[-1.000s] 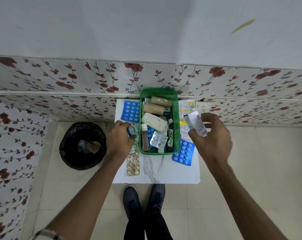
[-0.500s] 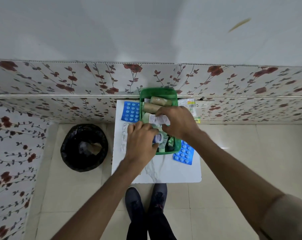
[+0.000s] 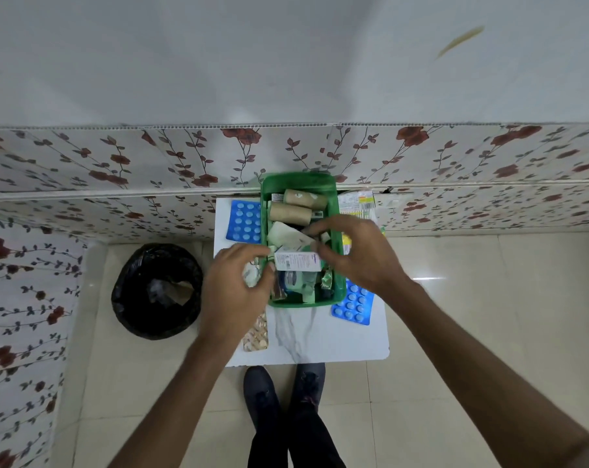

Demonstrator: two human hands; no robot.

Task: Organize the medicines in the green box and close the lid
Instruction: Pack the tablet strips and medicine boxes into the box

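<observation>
The green box (image 3: pixel 299 182) stands open at the back of the small white table (image 3: pixel 323 342). It holds two tan rolls (image 3: pixel 291 211), a white pouch (image 3: pixel 283 235) and a small jar (image 3: pixel 293 279). A white carton (image 3: pixel 298 261) lies crosswise on top. My right hand (image 3: pixel 357 256) pinches the carton's right end. My left hand (image 3: pixel 237 288) hovers at the box's left wall, fingers curled over a silvery blister strip (image 3: pixel 250 275); whether it grips the strip is hidden. No lid is in view.
Blue blister packs lie left (image 3: pixel 245 221) and right (image 3: pixel 353 307) of the box. An orange pill strip (image 3: pixel 256 336) sits front left and printed packets (image 3: pixel 357 202) back right. A black bin (image 3: pixel 156 292) stands left of the table, my shoes (image 3: pixel 283 396) below it.
My right hand brought the carton from the right and laid it across the box. My left hand set the small jar inside and drew back to the box's left edge.
</observation>
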